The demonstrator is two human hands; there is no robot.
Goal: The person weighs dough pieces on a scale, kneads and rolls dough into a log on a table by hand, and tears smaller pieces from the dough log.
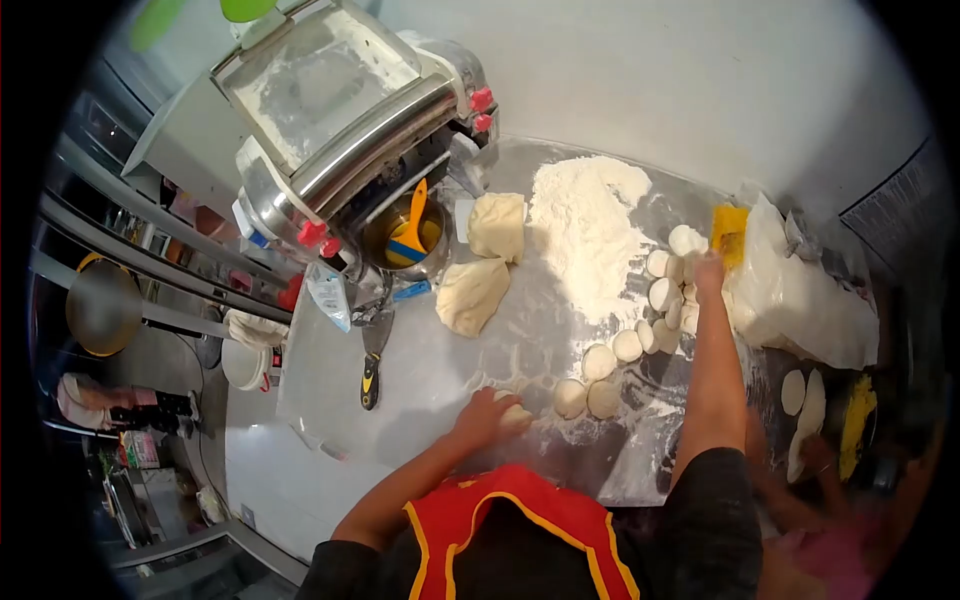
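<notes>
My left hand (486, 418) is low on the metal worktop, its fingers curled over a pale dough piece (516, 416). At the far right end of a curved row, my right hand (708, 272) is closed at a dough piece (690, 266), though its fingertips are partly hidden. Several round, floured dough pieces (599, 362) run between the two hands. Beyond them spreads a heap of white flour (580, 230). Two larger dough lumps, an upper one (496, 226) and a lower one (472, 297), lie left of the flour.
A dough roller machine (375, 125) stands at the back left. Before it are a metal pot (432, 262) with an orange brush (414, 222) and a scraper (371, 375). To the right are a yellow scraper (730, 236), a plastic bag (790, 285) and another person's hand (818, 455).
</notes>
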